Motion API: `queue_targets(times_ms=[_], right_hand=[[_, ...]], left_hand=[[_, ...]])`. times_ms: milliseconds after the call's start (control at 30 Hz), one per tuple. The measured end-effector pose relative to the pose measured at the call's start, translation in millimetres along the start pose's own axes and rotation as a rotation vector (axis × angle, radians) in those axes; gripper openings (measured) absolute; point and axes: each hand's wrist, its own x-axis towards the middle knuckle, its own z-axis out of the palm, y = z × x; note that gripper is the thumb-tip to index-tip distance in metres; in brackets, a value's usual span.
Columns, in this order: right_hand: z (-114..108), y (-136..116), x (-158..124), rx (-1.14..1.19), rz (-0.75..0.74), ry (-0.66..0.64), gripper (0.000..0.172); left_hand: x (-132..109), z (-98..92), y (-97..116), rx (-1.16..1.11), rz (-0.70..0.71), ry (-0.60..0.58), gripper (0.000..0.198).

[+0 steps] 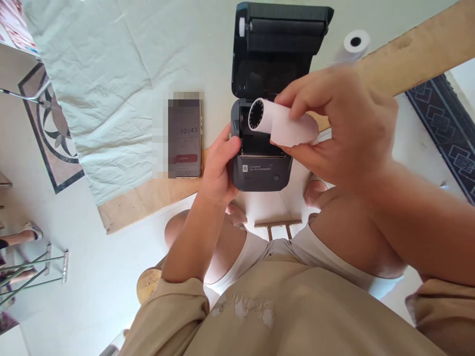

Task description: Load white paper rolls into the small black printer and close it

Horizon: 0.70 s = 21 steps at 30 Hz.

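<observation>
A black portable label printer (261, 173) lies in the grip of my left hand (221, 165), its thumb over the left edge of the body. The printer's lid (274, 74) is swung open away from me, showing a dark roller (287, 27) at its far end. Between the thumb and fingers of my right hand (345, 123) is a white paper roll (293, 126) with a black toothed core. This roll is tilted over the printer's paper bay, its loose paper end hanging toward me. Whether it touches the bay I cannot tell.
A second white paper roll (356, 42) stands at the back right. Left of the printer, a phone (184, 143) showing a timer lies on the table's pale cloth (111, 99). The wooden table edge (148, 205) runs in front. Another person's foot (33, 231) shows at far left.
</observation>
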Motion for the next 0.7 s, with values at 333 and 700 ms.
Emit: queue_targets(times_ms=[333,700], right_hand=[[13,-5,-5,-0.034,-0.198,0.092,0.011],[-1,7,-6,0.12,0.075,0.221,0.027]], left_hand=[[2,-11.2,-1,-0.136,-0.07,-0.096,0.024],[-4,-4.0,-4,-0.036,0.078,-0.004,0.033]])
